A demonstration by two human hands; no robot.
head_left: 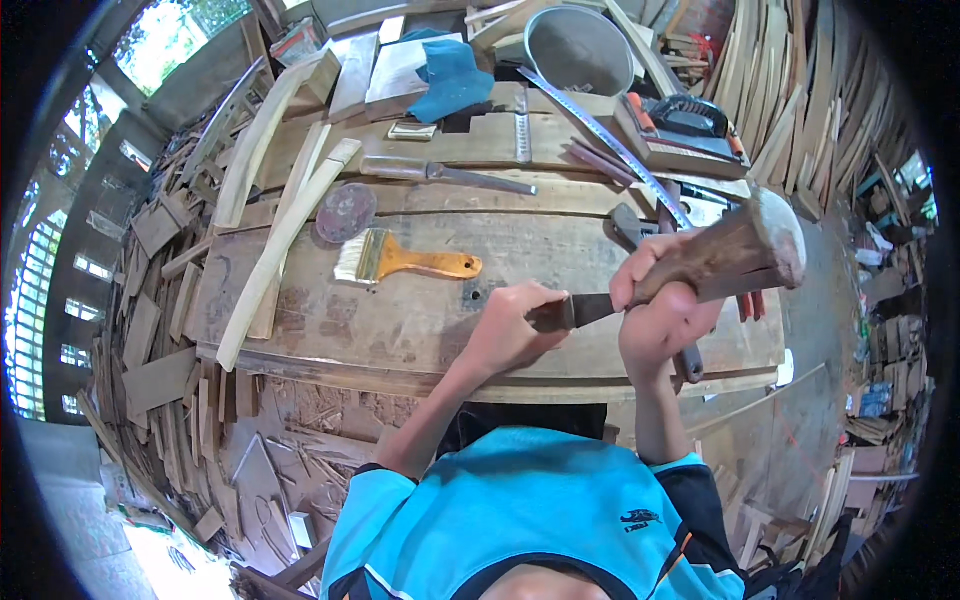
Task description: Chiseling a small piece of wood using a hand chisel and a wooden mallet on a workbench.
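My left hand [512,325] is closed round the dark handle of a chisel [592,310], near the bench's front edge. Its metal blade points right and runs up to my right hand [668,305]. That hand is wrapped round the narrow part of a thick, rough wooden mallet [730,255], whose broad pale end tilts up to the right. The chisel's tip is hidden by my right fingers. Left of my hands lies a flat paintbrush [425,263] with an orange handle and white bristles. Beyond it rests another chisel [445,173] with a wooden handle.
The wooden workbench [560,220] carries a round reddish disc [346,212], long wood strips [285,250], a metal ruler [610,145], a hand plane [690,115], a blue cloth [450,80] and a grey bucket [580,48]. Scrap wood [160,370] is heaped at the left.
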